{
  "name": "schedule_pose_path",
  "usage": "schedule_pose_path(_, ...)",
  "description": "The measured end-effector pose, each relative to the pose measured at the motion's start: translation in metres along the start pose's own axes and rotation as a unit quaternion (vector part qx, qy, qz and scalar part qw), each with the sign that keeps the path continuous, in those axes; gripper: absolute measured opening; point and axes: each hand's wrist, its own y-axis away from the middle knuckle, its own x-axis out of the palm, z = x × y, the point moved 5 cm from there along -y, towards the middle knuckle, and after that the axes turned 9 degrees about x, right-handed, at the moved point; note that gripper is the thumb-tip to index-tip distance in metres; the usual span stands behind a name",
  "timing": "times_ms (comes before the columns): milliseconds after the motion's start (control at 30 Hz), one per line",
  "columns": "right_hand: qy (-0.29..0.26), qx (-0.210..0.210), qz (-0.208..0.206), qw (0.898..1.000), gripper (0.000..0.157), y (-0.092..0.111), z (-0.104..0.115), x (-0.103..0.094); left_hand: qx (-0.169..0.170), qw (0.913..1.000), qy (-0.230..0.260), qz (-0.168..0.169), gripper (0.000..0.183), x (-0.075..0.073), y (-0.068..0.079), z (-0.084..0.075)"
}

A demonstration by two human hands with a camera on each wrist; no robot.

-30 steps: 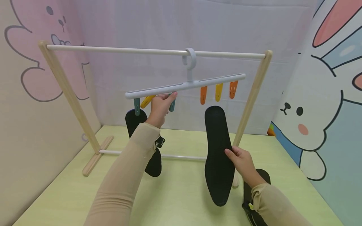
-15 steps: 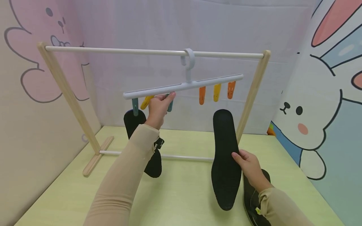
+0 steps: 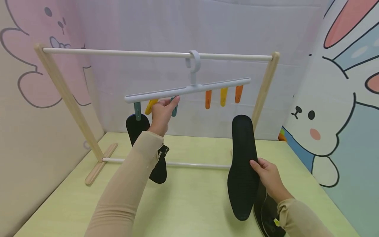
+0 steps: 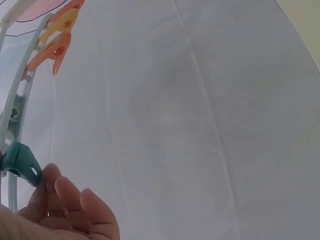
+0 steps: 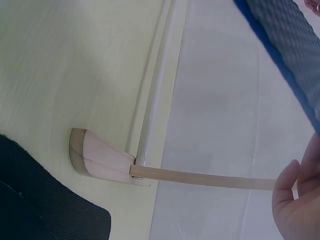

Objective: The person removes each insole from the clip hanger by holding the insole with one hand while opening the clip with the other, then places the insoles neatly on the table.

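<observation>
My left hand point(image 3: 161, 115) is raised under the white hanger point(image 3: 189, 89), pinching a teal clothespin point(image 3: 174, 110) that hangs from it. In the left wrist view a fingertip meets the end of that clothespin point(image 4: 22, 162). My right hand point(image 3: 267, 176) pinches the side edge of a black insole point(image 3: 242, 168) between thumb and fingers, holding it upright off the table. The right wrist view shows its grey underside with a blue edge. Another black insole point(image 3: 137, 128) hangs at the hanger's left end from a second teal clothespin point(image 3: 137, 111), partly hidden behind my left sleeve.
The hanger hooks over the white top rail point(image 3: 118, 52) of a wooden-legged rack and tilts down leftward. A yellow clothespin point(image 3: 151, 106) is beside my left hand; orange point(image 3: 208, 99) and yellow ones hang on the right half. Another dark insole point(image 5: 50, 200) lies on the table, lower right.
My right hand has carried the upright insole to the right, away from under the right-hand clothespins. The left hand keeps its place at the teal clothespin; the head view has shifted slightly.
</observation>
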Motion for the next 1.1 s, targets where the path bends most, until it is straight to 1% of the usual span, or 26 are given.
schedule_pose_path(100,0.0,-0.001,-0.005,1.0,0.031,0.001,-0.001,0.001,-0.013,0.9997,-0.011,0.016,0.047,-0.001,-0.001,0.001)
schedule_pose_path(200,0.013,0.004,-0.012,1.0,0.032,0.001,-0.002,-0.002,-0.025,0.999,-0.016,0.034,0.046,0.001,0.001,0.002)
schedule_pose_path(400,0.036,0.016,-0.021,0.999,0.036,0.001,-0.006,-0.011,-0.052,0.9971,-0.01,0.056,0.042,0.006,0.005,0.007)
schedule_pose_path(633,0.034,0.001,-0.029,0.999,0.035,0.001,-0.007,-0.017,-0.054,0.9973,-0.009,0.049,0.045,0.006,0.005,0.008)
schedule_pose_path(833,0.048,-0.008,-0.039,0.998,0.033,0.001,-0.008,-0.023,-0.057,0.9969,-0.017,0.051,0.045,0.005,0.005,0.006)
schedule_pose_path(1000,0.068,0.003,-0.043,0.997,0.036,0.002,-0.011,-0.03,-0.05,0.9973,-0.02,0.051,0.049,0.004,0.004,0.002)
schedule_pose_path(1100,0.069,0.01,-0.041,0.997,0.038,0.003,-0.011,-0.031,-0.045,0.9976,-0.02,0.048,0.051,0.003,0.003,0.001)
